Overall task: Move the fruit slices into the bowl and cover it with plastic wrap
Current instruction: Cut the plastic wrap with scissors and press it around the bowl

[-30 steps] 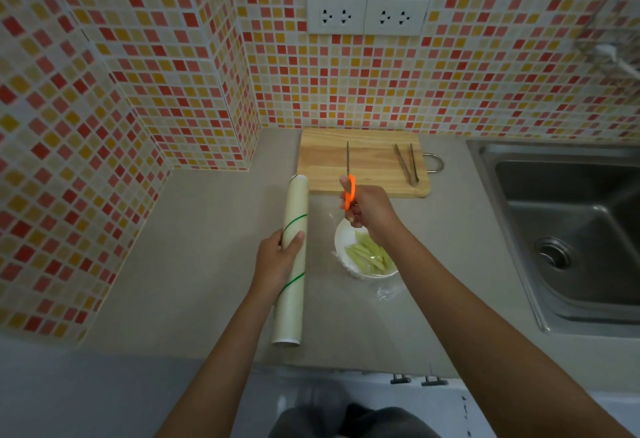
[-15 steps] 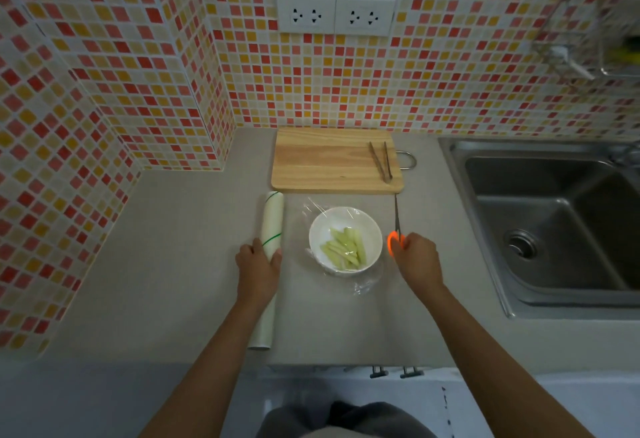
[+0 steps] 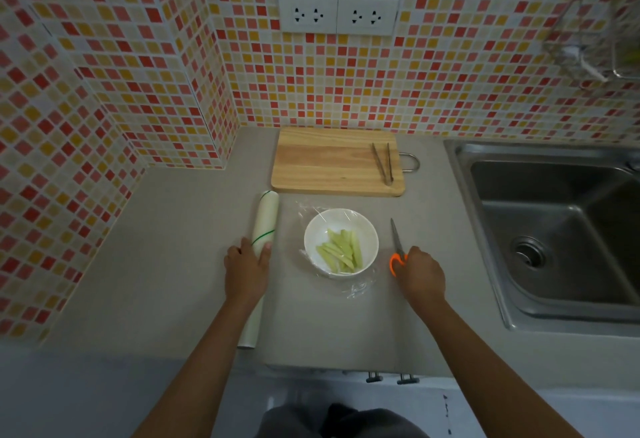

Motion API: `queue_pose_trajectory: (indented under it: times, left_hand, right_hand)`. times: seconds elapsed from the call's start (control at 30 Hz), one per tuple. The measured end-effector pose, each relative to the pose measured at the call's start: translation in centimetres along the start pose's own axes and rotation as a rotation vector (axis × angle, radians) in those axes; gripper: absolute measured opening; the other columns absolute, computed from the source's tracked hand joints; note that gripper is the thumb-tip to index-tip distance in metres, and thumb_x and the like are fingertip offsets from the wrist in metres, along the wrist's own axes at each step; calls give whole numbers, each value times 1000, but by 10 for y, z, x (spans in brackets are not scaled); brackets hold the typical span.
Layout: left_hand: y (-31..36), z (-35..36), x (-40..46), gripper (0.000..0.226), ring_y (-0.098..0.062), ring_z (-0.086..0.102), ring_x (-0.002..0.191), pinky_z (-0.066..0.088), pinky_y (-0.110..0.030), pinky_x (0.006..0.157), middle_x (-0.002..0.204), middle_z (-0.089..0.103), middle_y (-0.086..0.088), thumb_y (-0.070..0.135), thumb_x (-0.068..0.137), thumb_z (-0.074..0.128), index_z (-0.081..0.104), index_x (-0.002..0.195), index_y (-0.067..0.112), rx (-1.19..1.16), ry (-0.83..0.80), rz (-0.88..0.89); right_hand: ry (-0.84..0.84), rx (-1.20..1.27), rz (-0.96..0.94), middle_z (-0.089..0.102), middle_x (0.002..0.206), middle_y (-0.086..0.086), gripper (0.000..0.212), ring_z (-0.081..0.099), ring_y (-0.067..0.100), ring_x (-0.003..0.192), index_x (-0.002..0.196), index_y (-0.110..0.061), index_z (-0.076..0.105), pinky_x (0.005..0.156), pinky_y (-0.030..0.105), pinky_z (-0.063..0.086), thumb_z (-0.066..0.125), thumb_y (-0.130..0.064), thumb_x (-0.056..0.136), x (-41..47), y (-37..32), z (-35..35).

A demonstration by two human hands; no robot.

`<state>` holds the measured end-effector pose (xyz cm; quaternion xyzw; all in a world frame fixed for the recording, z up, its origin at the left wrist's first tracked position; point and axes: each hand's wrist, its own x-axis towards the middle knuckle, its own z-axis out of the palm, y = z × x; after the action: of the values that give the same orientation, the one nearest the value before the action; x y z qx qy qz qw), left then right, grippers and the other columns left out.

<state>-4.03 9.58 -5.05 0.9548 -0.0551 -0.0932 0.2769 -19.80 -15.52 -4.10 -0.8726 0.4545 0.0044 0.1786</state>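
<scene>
Bowl (image 3: 341, 241) of fruit slices (image 3: 341, 253) sitting wrapped on the worktop (image 3: 166, 264), left hand (image 3: 246, 273) fingers curling round the roll (image 3: 262, 240), right hand (image 3: 421, 273) gripping scissors (image 3: 397, 248), probably setting both down next.

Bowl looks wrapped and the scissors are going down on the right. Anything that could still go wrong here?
Two risks, as far as the head view shows. The plastic wrap bunches loosely on the counter in front of the bowl, so the seal over the fruit slices may lift. The scissors in the right hand lie close beside the bowl; a careless withdrawal could nudge it or snag the film.
</scene>
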Motion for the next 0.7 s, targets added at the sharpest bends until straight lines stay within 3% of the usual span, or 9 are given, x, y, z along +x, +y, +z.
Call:
queue_pose_trajectory:
  times: [0.13, 0.2, 0.27, 0.33, 0.43, 0.53, 0.63, 0.7]
  left_hand:
    - [0, 0, 2, 54, -45, 43, 116, 39, -48, 92, 119, 48, -32, 42, 97, 43, 47, 127, -3, -10, 62, -41]
    - [1, -3, 3, 56, -45, 44, 117, 40, -48, 92, 120, 48, -32, 43, 98, 42, 47, 129, -2, -16, 75, -68]
    - [2, -7, 4, 56, -44, 43, 117, 40, -49, 92, 122, 49, -30, 44, 97, 41, 49, 129, -1, 23, 105, -97]
    - [7, -11, 5, 51, -42, 44, 114, 40, -48, 93, 121, 51, -28, 40, 97, 44, 53, 127, -1, 10, 225, -36]
    - [33, -13, 5, 35, -31, 52, 100, 44, -41, 90, 107, 55, -16, 28, 98, 49, 61, 117, 2, -312, 348, 183]
    - [77, -3, 6, 33, -13, 51, 71, 43, -34, 70, 79, 56, -1, 34, 99, 44, 63, 88, 10, -568, 163, 161]
    - [107, 14, 13, 48, -20, 58, 80, 45, -35, 77, 83, 63, -2, 49, 98, 37, 63, 89, 9, -676, -130, -83]
    - [112, 24, 17, 48, -20, 59, 81, 46, -34, 78, 83, 64, -1, 52, 96, 42, 65, 89, 9, -743, -203, -199]
  right_hand:
    - [49, -36, -18, 66, 94, 15, 25, 65, 35, 87, 93, -3, 60, 68, 32, 46, 55, -28, 89, 1, -4, -9]
    - [180, 189, -37, 68, 87, 13, 29, 65, 33, 82, 88, -5, 63, 67, 33, 45, 53, -31, 93, 3, -13, -15]
    - [228, 594, -67, 70, 85, 11, 30, 65, 27, 82, 87, -6, 68, 71, 32, 46, 51, -29, 95, 8, -30, -20]
    - [122, 938, -73, 71, 96, 8, 28, 65, 20, 92, 99, -7, 71, 84, 32, 49, 49, -24, 97, 15, -51, -24]
    - [-58, 1074, -137, 71, 108, 4, 31, 64, 12, 103, 111, -9, 70, 91, 23, 46, 48, -27, 98, 27, -76, -21]
    - [-221, 1059, -176, 71, 113, 6, 32, 64, 13, 108, 115, -7, 68, 91, 19, 46, 48, -27, 98, 38, -87, -11]
    - [-308, 1081, -176, 70, 116, 8, 31, 64, 17, 109, 115, -7, 68, 95, 26, 49, 48, -24, 98, 43, -83, -3]
    - [-345, 1112, -185, 69, 116, 8, 31, 65, 14, 103, 115, -7, 68, 87, 18, 51, 47, -23, 99, 42, -76, 2]
